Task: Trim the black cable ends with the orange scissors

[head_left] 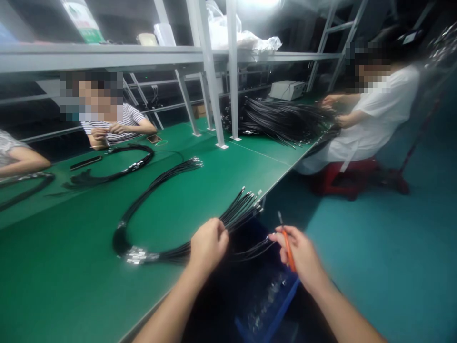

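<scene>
Green worktop (160, 205); black cable bundle (123, 240) laid curved, some ends past edge. Bundle's held in L grip (209, 243), orange-handled tool (289, 252) in R grip (305, 255). Prob. springy, slippery strands; best grasped together nr ends.

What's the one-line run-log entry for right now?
left hand: gripping black cable bundle | right hand: holding orange-handled tool, fingers at cable ends | blue bin: below table edge
</scene>
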